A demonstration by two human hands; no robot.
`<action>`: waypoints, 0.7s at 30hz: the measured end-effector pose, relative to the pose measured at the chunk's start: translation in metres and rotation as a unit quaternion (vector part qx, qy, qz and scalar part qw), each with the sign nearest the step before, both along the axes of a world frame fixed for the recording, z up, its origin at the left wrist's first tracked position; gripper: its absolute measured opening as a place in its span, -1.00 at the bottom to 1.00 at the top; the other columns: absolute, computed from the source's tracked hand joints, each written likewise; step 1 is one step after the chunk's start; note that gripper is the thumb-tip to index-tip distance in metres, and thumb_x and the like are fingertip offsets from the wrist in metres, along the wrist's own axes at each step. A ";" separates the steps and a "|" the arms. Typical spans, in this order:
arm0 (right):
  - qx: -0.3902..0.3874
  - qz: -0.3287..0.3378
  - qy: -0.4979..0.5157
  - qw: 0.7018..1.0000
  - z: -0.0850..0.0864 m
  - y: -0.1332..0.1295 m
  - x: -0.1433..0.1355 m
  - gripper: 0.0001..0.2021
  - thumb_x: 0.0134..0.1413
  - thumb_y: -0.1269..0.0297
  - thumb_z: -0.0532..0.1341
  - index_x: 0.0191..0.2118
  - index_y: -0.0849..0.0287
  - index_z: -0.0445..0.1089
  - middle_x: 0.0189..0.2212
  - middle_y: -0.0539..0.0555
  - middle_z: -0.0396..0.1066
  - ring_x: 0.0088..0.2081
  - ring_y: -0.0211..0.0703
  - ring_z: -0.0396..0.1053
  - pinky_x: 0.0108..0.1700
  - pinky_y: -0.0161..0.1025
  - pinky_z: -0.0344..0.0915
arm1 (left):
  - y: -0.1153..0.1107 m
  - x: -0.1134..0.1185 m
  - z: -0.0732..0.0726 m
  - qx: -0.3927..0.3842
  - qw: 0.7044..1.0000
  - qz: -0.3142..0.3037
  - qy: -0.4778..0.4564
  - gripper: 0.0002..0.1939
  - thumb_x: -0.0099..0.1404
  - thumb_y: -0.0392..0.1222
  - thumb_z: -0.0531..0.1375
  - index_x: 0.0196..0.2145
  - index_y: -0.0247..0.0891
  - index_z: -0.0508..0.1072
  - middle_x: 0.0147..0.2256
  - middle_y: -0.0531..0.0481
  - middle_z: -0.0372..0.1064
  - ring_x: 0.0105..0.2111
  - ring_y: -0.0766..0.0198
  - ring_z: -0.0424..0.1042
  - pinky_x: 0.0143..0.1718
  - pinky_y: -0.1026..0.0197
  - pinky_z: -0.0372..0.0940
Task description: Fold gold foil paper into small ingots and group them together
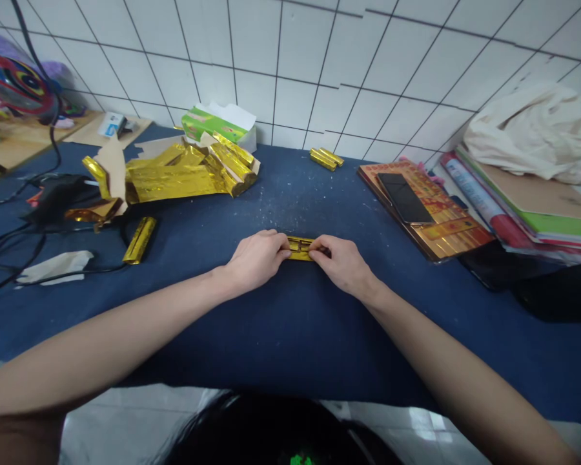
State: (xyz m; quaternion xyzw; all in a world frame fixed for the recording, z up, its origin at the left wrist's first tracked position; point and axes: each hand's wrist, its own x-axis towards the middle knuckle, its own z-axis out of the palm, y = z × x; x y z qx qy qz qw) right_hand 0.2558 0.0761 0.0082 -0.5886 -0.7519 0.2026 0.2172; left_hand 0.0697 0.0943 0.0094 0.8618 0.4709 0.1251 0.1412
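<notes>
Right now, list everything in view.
Strip: one, gold, centre, in both grips
Foil: one pile, gold, back left
Rolls: two, gold, near wall
Loose roll: one, gold, left
Scrap: one, white, left
Cables: several, black, left
Tissue box: one, green-white, back
Small box: one, white-blue, back left
Toys: several, multicoloured, far left
Phone: one, black, on pack
Pack: one, orange-gold, right
Folders: several, mixed, far right
Fabric: one bundle, white, atop folders
Cloth: one, blue, table
Tiles: many, white, wall
Left hand: one, bare, centre
Right hand: one, bare, centre
</notes>
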 end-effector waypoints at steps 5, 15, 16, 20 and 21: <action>-0.004 -0.010 -0.018 1.000 0.002 0.001 -0.003 -0.90 -0.03 0.44 0.10 -0.43 0.17 0.34 -0.53 -0.02 0.38 -0.49 -0.26 0.30 -0.38 -0.30 0.17 | 0.002 0.003 -0.002 0.008 1.000 0.023 0.018 -0.89 0.25 -0.23 0.03 -0.35 -0.24 0.33 -0.39 0.01 0.37 -0.37 0.24 0.38 -0.43 0.25 0.18; 0.029 -0.004 -0.065 0.997 -0.002 0.000 -0.004 -0.92 -0.01 0.44 0.07 -0.44 0.16 0.27 -0.49 -0.01 0.36 -0.46 -0.24 0.28 -0.36 -0.29 0.15 | 0.001 0.006 0.001 0.011 0.998 0.036 0.053 -0.91 0.26 -0.22 0.01 -0.31 -0.23 0.29 -0.36 -0.01 0.38 -0.36 0.21 0.40 -0.41 0.24 0.20; 0.034 -0.001 -0.075 0.997 -0.003 -0.001 -0.004 -0.92 0.00 0.43 0.06 -0.43 0.16 0.27 -0.48 0.00 0.36 -0.45 -0.24 0.28 -0.36 -0.29 0.15 | 0.001 0.006 0.002 0.009 0.998 0.037 0.059 -0.90 0.27 -0.21 0.01 -0.31 -0.23 0.29 -0.35 -0.01 0.39 -0.35 0.20 0.40 -0.41 0.24 0.21; 0.045 -0.002 -0.114 0.992 -0.004 -0.004 -0.006 -0.93 0.04 0.41 0.04 -0.40 0.15 0.23 -0.44 0.01 0.35 -0.43 -0.23 0.29 -0.40 -0.29 0.12 | 0.001 0.008 0.006 -0.008 0.995 0.056 0.079 -0.89 0.26 -0.17 0.02 -0.27 -0.22 0.26 -0.34 -0.03 0.40 -0.35 0.16 0.42 -0.41 0.21 0.22; 0.043 -0.011 -0.122 0.992 -0.003 -0.005 -0.006 -0.94 0.05 0.40 0.04 -0.38 0.15 0.23 -0.43 0.00 0.36 -0.43 -0.23 0.30 -0.42 -0.30 0.10 | 0.001 0.008 0.007 -0.012 0.994 0.064 0.082 -0.88 0.26 -0.16 0.03 -0.26 -0.22 0.25 -0.35 -0.04 0.40 -0.36 0.15 0.43 -0.42 0.21 0.23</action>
